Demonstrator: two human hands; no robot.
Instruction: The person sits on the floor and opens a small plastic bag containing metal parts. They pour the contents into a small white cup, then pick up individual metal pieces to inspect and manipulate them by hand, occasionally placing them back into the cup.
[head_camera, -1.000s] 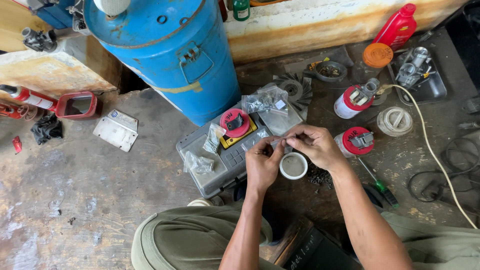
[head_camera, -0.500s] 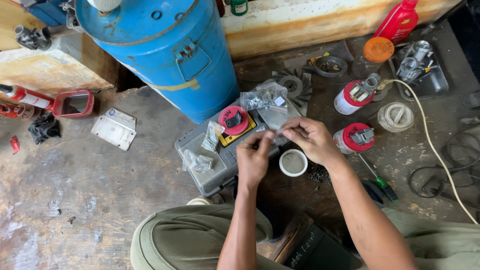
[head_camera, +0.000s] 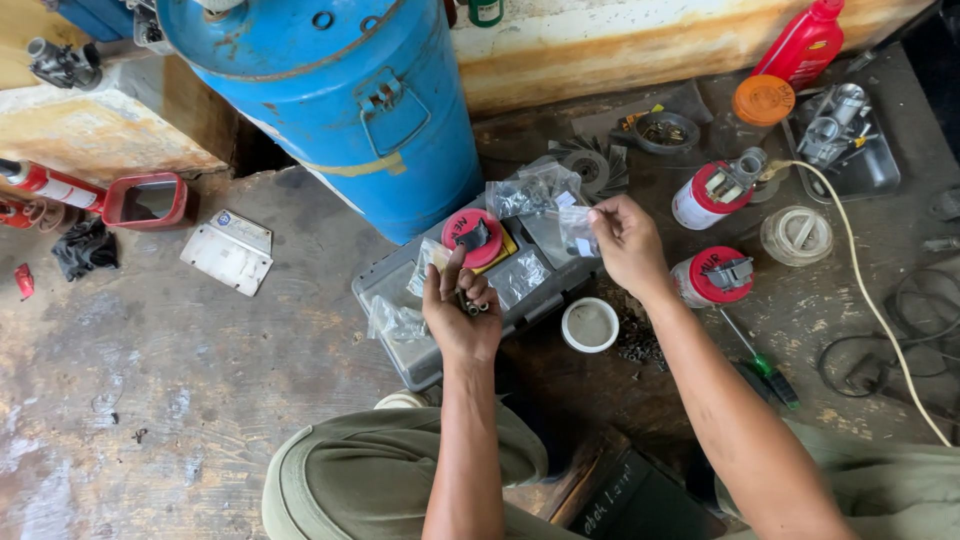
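My left hand (head_camera: 461, 311) is cupped palm-up over a grey plastic case (head_camera: 400, 352) and holds a few small metal parts (head_camera: 470, 304) in its fingers. My right hand (head_camera: 626, 243) pinches a small clear plastic bag (head_camera: 578, 230) above the case's right end. Several clear bags of small parts (head_camera: 520, 197) lie on the case, beside a round red part (head_camera: 472, 237) on a yellow base. A small white cup (head_camera: 590, 325) stands on the floor between my hands, next to a patch of dark small bits (head_camera: 637, 341).
A big blue drum (head_camera: 340, 90) stands behind the case. Two red-and-white canisters (head_camera: 712, 194) (head_camera: 708, 280), a white lid (head_camera: 796, 235), a red bottle (head_camera: 800, 45), an orange cap (head_camera: 763, 100), a green-handled screwdriver (head_camera: 765, 365) and a white cable (head_camera: 880, 320) lie right. A white plate (head_camera: 227, 251) lies left.
My hands have come apart: the left has turned palm-up with metal parts over the case, the right has lifted away to the right with the small clear bag.
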